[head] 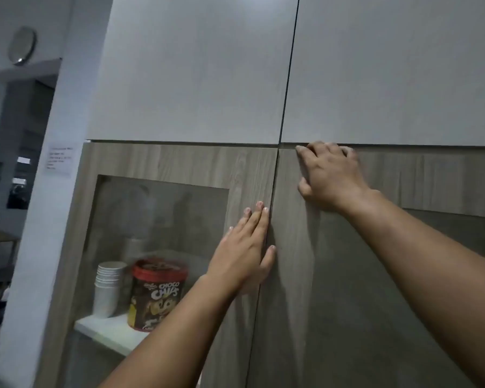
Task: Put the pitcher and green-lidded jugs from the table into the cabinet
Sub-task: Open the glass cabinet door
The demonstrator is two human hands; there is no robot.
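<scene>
- At the cabinet (179, 163), you are standing close, with both wood-grain doors shut and meeting at a thin dark seam.
- Your left hand (244, 253) is lying flat and spread on the left door (163, 161), its fingers (259, 217) pointing up along the seam and its thumb reaching across onto the right door (305, 275); it is gripping nothing.
- Your right hand (331, 175) is resting higher, at the top corner of the right door, with fingers curled over or at the door's upper edge and the thumb spread out below; whether they are hooking behind the edge, you cannot tell from this view.
- Behind the left door's glass pane (163, 219), a white shelf (107, 329) is carrying a stack of paper cups (108, 287) and, just beside it on the right, a red-lidded tub (157, 292) printed "Choco Chips".
- Above both doors, two pale upper panels (196, 68) are sitting closed, split by a dark vertical gap.
- Pitcher and green-lidded jugs: none are showing in this view, neither in your hands nor behind the glass.
- Off to the left, a white wall is carrying a paper notice (60, 159), and a round clock (22, 45) is hanging above a dim doorway.
</scene>
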